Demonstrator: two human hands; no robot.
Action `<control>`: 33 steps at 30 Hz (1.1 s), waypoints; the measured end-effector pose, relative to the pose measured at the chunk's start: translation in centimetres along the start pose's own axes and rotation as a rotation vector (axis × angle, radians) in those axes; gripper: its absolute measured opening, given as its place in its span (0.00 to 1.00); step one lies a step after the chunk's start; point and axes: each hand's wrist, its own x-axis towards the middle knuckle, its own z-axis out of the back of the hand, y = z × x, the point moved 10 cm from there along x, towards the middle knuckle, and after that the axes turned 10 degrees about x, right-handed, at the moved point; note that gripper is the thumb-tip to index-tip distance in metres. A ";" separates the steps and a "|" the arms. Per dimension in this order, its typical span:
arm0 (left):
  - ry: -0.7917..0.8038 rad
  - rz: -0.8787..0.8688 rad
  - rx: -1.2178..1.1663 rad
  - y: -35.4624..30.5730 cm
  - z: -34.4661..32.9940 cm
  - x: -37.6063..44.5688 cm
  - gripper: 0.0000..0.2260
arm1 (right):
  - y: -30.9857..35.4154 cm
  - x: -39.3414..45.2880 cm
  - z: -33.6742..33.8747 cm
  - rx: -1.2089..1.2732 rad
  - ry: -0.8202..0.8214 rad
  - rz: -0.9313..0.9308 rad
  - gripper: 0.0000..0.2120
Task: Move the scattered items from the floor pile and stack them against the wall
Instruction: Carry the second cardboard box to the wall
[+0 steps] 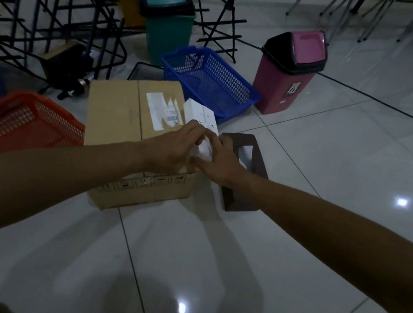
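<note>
From the head camera, both bare arms reach forward over a glossy white tiled floor [297, 227] and meet just above the centre of the view. The left hand [173, 147] and right hand [222, 159] close together on a small crumpled white item [204, 151]; the left hand's grip is curled around it from 9 o'clock, while the right hand's fingers lie fairly straight against it from 3 o'clock. Whether the right grip actually pinches it cannot be told.

The white item sits at the right edge of a brown cardboard box with a torn white shipping label [123, 119]. A small white rectangular carton [200, 115] lies on the box top at 12 o'clock from the hands. Just beside the box at 3 o'clock is a dark brown tissue holder with a slot [245, 190].

At 9 o'clock lies an orange plastic mesh basket [21, 121]. At 12 o'clock stands a blue plastic mesh basket [210, 79], behind it a green swing-lid bin [167, 28], and at 1 o'clock a pink swing-lid bin [281, 86]. Black metal racks [47, 4] fill the 10 o'clock corner.
</note>
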 end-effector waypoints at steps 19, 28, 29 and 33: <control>0.492 0.515 0.551 11.4 -3.4 -7.8 0.26 | -3.5 1.5 -0.5 -0.681 0.165 -0.129 0.33; 0.679 0.872 0.471 13.1 -4.2 -12.0 0.31 | 1.5 1.3 -4.3 -0.258 0.026 -0.015 0.40; 0.694 0.842 0.490 12.8 -3.9 -12.0 0.31 | 1.1 1.1 -5.3 -0.291 0.093 -0.030 0.47; 0.717 0.670 0.591 10.2 -3.2 -12.4 0.32 | 0.7 1.4 -5.2 -0.461 0.283 -0.014 0.48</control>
